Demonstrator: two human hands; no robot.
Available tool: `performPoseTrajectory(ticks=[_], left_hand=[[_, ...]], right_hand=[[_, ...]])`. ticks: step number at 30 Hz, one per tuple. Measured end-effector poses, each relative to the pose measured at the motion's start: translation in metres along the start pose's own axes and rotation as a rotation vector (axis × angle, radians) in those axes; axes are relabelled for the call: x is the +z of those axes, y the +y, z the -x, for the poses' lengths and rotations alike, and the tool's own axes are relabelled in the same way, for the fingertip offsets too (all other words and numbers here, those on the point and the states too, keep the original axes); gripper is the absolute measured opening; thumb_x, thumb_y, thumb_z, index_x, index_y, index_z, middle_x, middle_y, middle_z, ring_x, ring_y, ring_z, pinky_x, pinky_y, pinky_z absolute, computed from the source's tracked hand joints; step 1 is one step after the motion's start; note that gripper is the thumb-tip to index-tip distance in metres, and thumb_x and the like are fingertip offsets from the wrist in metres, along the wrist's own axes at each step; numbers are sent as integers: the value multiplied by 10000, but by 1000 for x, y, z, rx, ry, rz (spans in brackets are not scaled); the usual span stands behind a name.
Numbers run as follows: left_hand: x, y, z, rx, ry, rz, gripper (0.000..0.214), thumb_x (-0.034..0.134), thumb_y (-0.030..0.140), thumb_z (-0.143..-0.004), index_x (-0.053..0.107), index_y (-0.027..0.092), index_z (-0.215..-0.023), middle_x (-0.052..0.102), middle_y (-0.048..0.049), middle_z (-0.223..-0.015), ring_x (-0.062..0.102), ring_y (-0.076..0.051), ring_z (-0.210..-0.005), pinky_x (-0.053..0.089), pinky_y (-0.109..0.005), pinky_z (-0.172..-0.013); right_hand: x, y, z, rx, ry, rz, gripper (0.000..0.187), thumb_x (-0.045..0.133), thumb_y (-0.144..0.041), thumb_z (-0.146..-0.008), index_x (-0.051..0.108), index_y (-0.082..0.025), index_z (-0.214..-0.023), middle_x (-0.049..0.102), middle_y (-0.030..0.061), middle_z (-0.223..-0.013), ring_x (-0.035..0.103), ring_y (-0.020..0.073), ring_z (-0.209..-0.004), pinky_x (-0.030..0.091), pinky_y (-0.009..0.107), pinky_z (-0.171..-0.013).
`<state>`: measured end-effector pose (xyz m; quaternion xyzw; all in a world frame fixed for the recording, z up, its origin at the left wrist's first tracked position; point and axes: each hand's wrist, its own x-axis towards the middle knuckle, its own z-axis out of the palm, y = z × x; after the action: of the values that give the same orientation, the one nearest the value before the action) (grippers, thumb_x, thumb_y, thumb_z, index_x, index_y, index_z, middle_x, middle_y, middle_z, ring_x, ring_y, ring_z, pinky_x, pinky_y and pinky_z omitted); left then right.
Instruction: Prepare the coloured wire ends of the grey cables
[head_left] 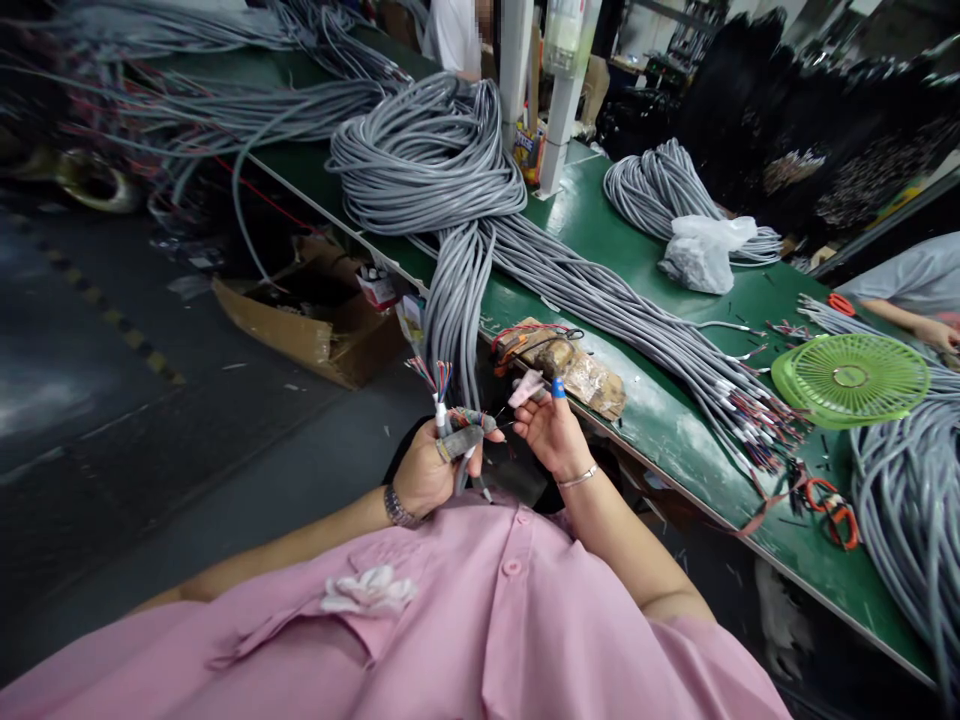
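My left hand (429, 470) is closed around grey cables (441, 418) whose stripped ends fan out in red, blue and white wires (433, 376). Grey wraps cover some of its fingers. Close on its right, my right hand (553, 435) has curled fingers, with a pink wrap (527, 388) on one finger and a blue cover (558, 387) on the thumb. A thin wire (505, 425) runs between the hands to my right fingertips. More grey cables (457, 300) hang over the table edge just beyond my hands.
Coiled grey cable (427, 150) lies on the green table (510, 300), with a long bundle (622, 310) stretching right. A taped cardboard piece (585, 375), green fan (851, 375) and orange scissors (832, 515) lie nearby. Left below stands a cardboard box (300, 335). Another person's hand (937, 333) is at right.
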<state>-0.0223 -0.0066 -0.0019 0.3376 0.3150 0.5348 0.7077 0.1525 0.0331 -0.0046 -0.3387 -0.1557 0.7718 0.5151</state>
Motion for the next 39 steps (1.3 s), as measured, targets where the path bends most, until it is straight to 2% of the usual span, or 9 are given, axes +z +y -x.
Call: performPoseTrajectory(ticks=[7, 12, 16, 20, 23, 27, 31, 36, 39], left_hand=[[6, -1, -4, -8, 77, -36, 202, 732, 268, -745, 689, 120, -875, 748, -98, -832, 549, -82, -409, 372, -213, -402], [8, -4, -6, -30, 144, -77, 240, 744, 278, -734, 686, 117, -903, 746, -93, -817, 552, -81, -415, 359, -205, -391], [7, -8, -6, -50, 172, -120, 288, 759, 292, -715, 687, 122, -937, 746, -93, -821, 557, -85, -419, 311, -194, -361], [8, -12, -5, -74, 161, -171, 305, 762, 298, -713, 699, 119, -951, 747, -113, -863, 572, -85, -452, 224, -178, -335], [10, -15, -5, -112, 132, -179, 307, 766, 314, -705, 709, 114, -930, 744, -129, -886, 609, -104, -501, 222, -172, -338], [17, -14, -3, -123, 163, -138, 316, 784, 309, -671, 705, 116, -910, 741, -111, -824, 612, -108, -485, 213, -168, -333], [24, -6, 1, -108, 204, -86, 293, 787, 286, -662, 684, 111, -873, 725, -82, -753, 599, -96, -459, 194, -158, -325], [24, -2, 6, -123, 230, -88, 242, 777, 267, -667, 630, 120, -793, 696, -50, -663, 587, -93, -436, 196, -151, -315], [20, -5, 7, -120, 234, -110, 250, 775, 272, -664, 614, 126, -786, 683, -38, -645, 589, -95, -434, 199, -150, -312]], right_hand=[[6, -4, 0, -21, -17, 105, 404, 581, -566, -840, 665, -176, -899, 665, 19, -792, 534, 89, -592, 465, 189, -526], [-7, 0, 3, -19, -11, 84, 361, 625, -527, -825, 676, -181, -915, 689, 22, -827, 542, 89, -597, 470, 187, -526], [-18, 4, 8, -14, 47, 105, 359, 630, -514, -824, 682, -174, -926, 690, 25, -812, 551, 90, -597, 467, 193, -530], [-28, 5, 16, -62, 74, 156, 340, 645, -493, -815, 688, -174, -928, 684, 28, -818, 550, 92, -601, 462, 207, -536], [-36, 3, 23, -113, 70, 191, 318, 657, -462, -810, 694, -179, -949, 674, 23, -834, 548, 90, -617, 459, 206, -544], [-42, 3, 31, -130, 63, 230, 313, 651, -454, -810, 695, -193, -978, 665, 18, -838, 538, 91, -622, 451, 211, -547], [-41, 6, 37, -134, 51, 295, 322, 652, -446, -805, 696, -185, -988, 662, 24, -828, 522, 92, -610, 439, 216, -542], [-30, 11, 42, -286, 102, 450, 236, 663, -380, -806, 711, -195, -944, 652, 12, -775, 504, 86, -596, 425, 215, -559], [-23, 14, 43, -339, 87, 545, 233, 688, -352, -789, 715, -205, -968, 679, 25, -844, 532, 99, -646, 440, 225, -595]])
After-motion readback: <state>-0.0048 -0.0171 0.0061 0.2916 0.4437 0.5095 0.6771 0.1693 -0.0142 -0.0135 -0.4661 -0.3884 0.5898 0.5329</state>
